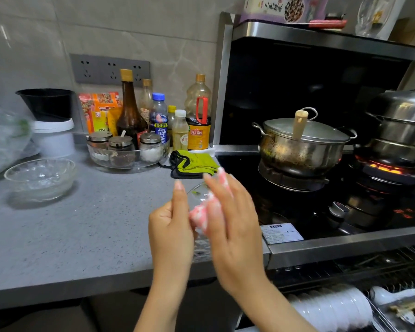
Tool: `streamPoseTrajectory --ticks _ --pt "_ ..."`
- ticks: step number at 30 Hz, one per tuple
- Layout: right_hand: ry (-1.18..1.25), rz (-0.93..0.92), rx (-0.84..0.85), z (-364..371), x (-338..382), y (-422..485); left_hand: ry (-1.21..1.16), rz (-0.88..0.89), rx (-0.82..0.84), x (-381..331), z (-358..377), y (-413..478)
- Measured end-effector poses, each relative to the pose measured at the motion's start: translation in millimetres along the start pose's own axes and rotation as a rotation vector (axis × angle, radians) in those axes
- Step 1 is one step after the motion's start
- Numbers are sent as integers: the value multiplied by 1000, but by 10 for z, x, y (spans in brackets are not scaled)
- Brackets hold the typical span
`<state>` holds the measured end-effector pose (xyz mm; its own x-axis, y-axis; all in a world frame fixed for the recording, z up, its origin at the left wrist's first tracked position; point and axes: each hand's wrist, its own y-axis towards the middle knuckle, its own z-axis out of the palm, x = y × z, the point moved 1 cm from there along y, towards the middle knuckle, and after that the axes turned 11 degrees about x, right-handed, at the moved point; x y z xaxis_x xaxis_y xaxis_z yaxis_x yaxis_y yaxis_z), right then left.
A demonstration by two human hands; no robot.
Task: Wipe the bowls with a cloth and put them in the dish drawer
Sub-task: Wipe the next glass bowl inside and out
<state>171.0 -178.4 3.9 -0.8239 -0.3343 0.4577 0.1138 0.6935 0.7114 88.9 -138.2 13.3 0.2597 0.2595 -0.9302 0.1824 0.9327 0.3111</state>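
Head view, and from my remote seat I take the lidded steel pot (302, 144) on the near burner as my marker. In front of the pot and to its left, over the edge of the grey counter (94, 224), both hands meet around a small glass bowl (198, 191) (it is clear and partly blurred, so I make out little beyond its rim). The left hand (170, 226) holds the bowl from the left, forefinger stretched up along the rim and the other fingers curled. The right hand (233, 224) has its fingers fairly straight and close together, pressing a pink-and-white cloth (201, 216) against the bowl. Far to the pot's left a second glass bowl (40, 178) stands upright on the counter. Just left of the pot lies a green cloth (194, 162). Below the pot and nearer me, the dish drawer (393, 286) stands open with white bowls (333, 307) stacked inside.
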Motion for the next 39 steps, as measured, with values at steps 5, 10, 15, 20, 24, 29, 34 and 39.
streamPoseTrajectory --ticks 5,10,15,20,24,29,34,39 --pt "20 -62 -32 27 -33 64 -110 -45 -48 34 39 -48" --pt "363 98 -60 -10 -63 74 -136 -30 -138 -6 -7 -36" --pt "-125 -65 -14 1 71 139 -39 31 26 -20 60 -15" --pt "500 263 213 -218 -71 363 4 29 52 -31 -27 -47" --pt "757 626 334 -279 -230 336 -115 -13 86 33 -106 -41" --pt "860 727 193 -319 -240 267 -260 -59 126 137 -134 2" --pt "786 714 205 -404 -237 283 -121 -22 173 109 -166 58" --pt "699 610 281 -510 -168 364 116 85 326 -92 -155 141"
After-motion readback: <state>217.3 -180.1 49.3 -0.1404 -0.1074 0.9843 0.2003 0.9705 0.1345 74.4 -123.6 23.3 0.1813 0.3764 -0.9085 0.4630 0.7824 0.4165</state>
